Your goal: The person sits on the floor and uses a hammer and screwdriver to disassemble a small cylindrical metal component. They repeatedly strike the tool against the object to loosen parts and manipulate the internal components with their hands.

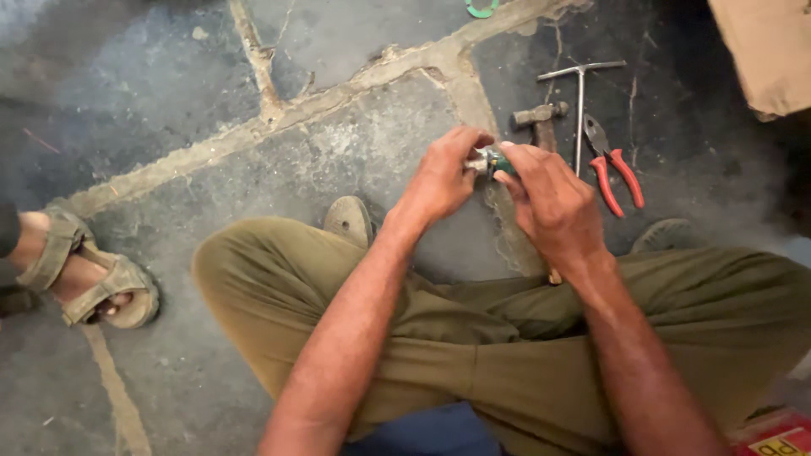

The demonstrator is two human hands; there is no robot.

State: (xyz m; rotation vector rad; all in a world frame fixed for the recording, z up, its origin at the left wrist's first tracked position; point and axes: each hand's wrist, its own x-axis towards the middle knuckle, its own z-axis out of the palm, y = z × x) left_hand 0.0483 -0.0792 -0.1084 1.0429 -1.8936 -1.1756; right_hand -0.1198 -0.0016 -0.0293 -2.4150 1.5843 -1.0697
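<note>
Two hands on one small part: left hand (443, 173) and right hand (549, 198) both pinch a small fitting (488, 159), held in the air above the stone floor (338, 152). Fitting has a silvery metal end toward the left hand and a green end toward the right; mostly hidden by fingers. Hammer (541, 118), T-handle tool (581, 101) and red-handled pliers (612, 169) lie at 1–2 o'clock from the hands

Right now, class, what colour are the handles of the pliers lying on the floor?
Red: the pliers have red handles, seen in the head view.
</note>
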